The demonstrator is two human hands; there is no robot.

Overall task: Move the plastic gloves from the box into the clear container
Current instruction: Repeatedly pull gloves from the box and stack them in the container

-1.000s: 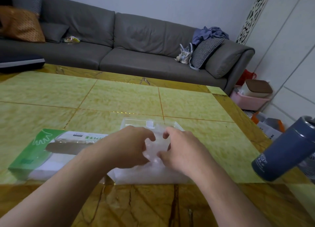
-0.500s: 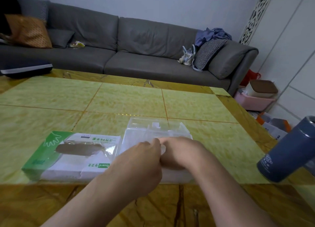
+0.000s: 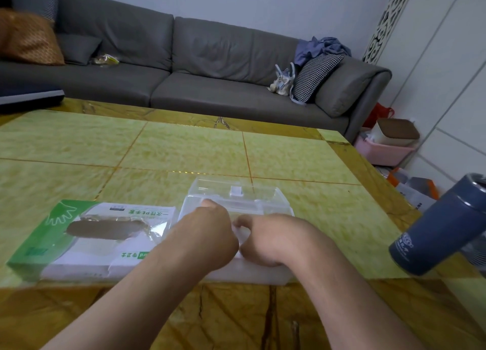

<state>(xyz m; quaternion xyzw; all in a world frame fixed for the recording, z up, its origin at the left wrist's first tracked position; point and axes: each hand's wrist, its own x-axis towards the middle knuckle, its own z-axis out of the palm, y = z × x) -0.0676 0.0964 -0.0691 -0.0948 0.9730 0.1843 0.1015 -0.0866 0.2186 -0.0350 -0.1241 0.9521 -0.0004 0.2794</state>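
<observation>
Blue flask right of clear container.

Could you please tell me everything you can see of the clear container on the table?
The clear container is a see-through plastic box with rounded corners and a small white catch on its far, raised part, which looks like an opened lid. It sits flat on the table, right beside the glove box. Both hands, left and right, are down over its near part, pressing whitish plastic gloves into it.
</observation>
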